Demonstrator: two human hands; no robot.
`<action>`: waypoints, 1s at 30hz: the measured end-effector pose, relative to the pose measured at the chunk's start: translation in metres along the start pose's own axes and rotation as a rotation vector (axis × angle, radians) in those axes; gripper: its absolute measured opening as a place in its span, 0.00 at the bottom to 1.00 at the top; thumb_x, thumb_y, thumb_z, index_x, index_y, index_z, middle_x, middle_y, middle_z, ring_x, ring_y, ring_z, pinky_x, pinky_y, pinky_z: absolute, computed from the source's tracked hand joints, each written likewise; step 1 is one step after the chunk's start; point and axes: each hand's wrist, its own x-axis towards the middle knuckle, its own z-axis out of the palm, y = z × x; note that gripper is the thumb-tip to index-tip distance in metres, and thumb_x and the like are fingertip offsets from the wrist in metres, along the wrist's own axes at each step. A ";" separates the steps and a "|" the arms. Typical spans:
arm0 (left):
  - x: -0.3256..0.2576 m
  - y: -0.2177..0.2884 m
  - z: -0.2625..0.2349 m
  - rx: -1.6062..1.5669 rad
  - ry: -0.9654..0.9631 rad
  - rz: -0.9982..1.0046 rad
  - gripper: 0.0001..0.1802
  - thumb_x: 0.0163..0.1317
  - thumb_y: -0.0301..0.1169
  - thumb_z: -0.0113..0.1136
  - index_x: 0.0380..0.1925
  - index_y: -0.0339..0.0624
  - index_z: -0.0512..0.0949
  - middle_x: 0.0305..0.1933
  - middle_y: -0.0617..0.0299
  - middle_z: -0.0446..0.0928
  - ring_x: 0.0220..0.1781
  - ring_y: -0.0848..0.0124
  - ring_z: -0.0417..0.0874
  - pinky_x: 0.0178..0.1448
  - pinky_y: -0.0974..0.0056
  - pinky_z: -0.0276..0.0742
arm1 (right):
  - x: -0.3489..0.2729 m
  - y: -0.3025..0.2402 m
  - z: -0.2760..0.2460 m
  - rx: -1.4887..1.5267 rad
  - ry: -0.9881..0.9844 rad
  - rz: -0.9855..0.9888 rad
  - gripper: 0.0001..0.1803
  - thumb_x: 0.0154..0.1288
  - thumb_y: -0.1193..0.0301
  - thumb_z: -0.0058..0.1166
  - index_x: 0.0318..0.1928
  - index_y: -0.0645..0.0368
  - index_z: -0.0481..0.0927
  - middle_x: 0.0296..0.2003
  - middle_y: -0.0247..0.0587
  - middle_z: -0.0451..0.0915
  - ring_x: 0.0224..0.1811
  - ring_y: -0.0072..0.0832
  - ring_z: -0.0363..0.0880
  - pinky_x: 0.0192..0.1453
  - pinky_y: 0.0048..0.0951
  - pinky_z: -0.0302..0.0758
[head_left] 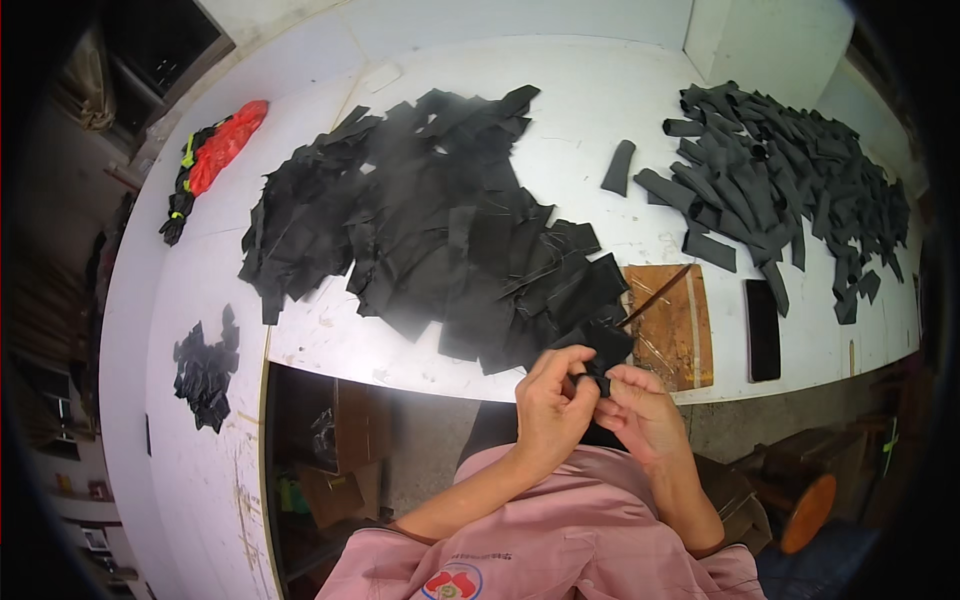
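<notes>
At the near edge of the desk (340,350), my two hands come together, the fingers of both pinching a small black cloth piece (602,384) between them. It sits between my left hand (550,412) and my right hand (646,412), partly hidden by my fingers. Just beyond them spreads a heap of black cloth pieces (420,225), reaching away to the left. A brown board (685,345) lies just beyond my right hand, with a dark phone (763,330) farther right.
</notes>
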 end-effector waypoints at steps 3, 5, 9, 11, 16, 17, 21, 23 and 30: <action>0.007 0.003 -0.001 0.359 0.194 0.443 0.12 0.48 0.15 0.48 0.34 0.35 0.72 0.26 0.67 0.70 0.25 0.84 0.70 0.26 0.79 0.63 | 0.002 -0.005 0.008 -0.230 -0.022 -0.056 0.05 0.58 0.73 0.49 0.27 0.60 0.71 0.20 0.28 0.66 0.22 0.15 0.63 0.25 0.16 0.60; 0.005 0.006 -0.003 -0.165 -0.008 0.052 0.15 0.48 0.15 0.49 0.38 0.35 0.70 0.27 0.63 0.73 0.18 0.84 0.67 0.19 0.79 0.58 | 0.006 -0.005 -0.005 -0.383 -0.056 -0.138 0.06 0.59 0.72 0.49 0.26 0.60 0.71 0.23 0.28 0.68 0.24 0.15 0.64 0.27 0.17 0.62; 0.004 0.024 -0.013 -0.802 -0.452 -0.397 0.20 0.50 0.15 0.49 0.45 0.35 0.66 0.24 0.64 0.72 0.11 0.87 0.62 0.13 0.79 0.52 | 0.005 -0.003 -0.005 -0.138 0.010 -0.127 0.05 0.59 0.73 0.49 0.27 0.60 0.72 0.25 0.28 0.68 0.25 0.15 0.65 0.29 0.16 0.63; 0.004 0.036 -0.018 -1.156 -0.747 -0.513 0.22 0.50 0.15 0.51 0.48 0.34 0.65 0.23 0.66 0.69 0.12 0.87 0.61 0.16 0.79 0.56 | -0.006 -0.008 0.014 -0.067 -0.122 -0.213 0.03 0.58 0.76 0.49 0.27 0.60 0.72 0.28 0.29 0.69 0.27 0.15 0.66 0.32 0.16 0.65; 0.004 0.045 0.003 0.020 -0.227 0.137 0.15 0.51 0.17 0.54 0.41 0.34 0.72 0.26 0.65 0.69 0.20 0.84 0.63 0.28 0.80 0.61 | -0.012 -0.036 0.026 -0.722 -0.009 -0.648 0.02 0.55 0.80 0.48 0.27 0.63 0.71 0.31 0.32 0.71 0.27 0.16 0.67 0.32 0.16 0.65; 0.008 0.048 0.008 -0.005 -0.135 0.234 0.12 0.52 0.16 0.53 0.39 0.33 0.72 0.29 0.65 0.71 0.22 0.85 0.66 0.28 0.81 0.62 | -0.015 -0.042 0.035 -0.789 0.001 -0.705 0.02 0.55 0.80 0.48 0.27 0.63 0.70 0.30 0.32 0.71 0.26 0.15 0.66 0.31 0.16 0.65; 0.029 0.086 0.018 -0.509 -0.207 0.106 0.09 0.56 0.18 0.49 0.39 0.31 0.69 0.36 0.58 0.73 0.17 0.83 0.67 0.18 0.79 0.64 | -0.014 -0.078 0.056 -0.898 -0.006 -0.803 0.04 0.57 0.76 0.49 0.26 0.63 0.71 0.25 0.28 0.70 0.23 0.13 0.65 0.26 0.15 0.62; 0.049 0.095 0.006 -1.119 -0.556 -0.209 0.13 0.56 0.20 0.47 0.43 0.33 0.67 0.30 0.56 0.74 0.09 0.84 0.59 0.12 0.77 0.59 | -0.012 -0.099 0.072 -0.758 -0.028 -0.567 0.09 0.60 0.69 0.50 0.25 0.61 0.71 0.20 0.25 0.67 0.19 0.12 0.61 0.23 0.13 0.59; 0.084 0.048 0.012 -1.390 -0.374 -0.736 0.15 0.57 0.27 0.45 0.45 0.31 0.69 0.32 0.55 0.76 0.07 0.82 0.54 0.11 0.78 0.55 | 0.048 -0.093 0.004 -0.438 -0.123 -0.087 0.12 0.59 0.62 0.51 0.26 0.57 0.73 0.19 0.24 0.66 0.18 0.10 0.57 0.20 0.12 0.53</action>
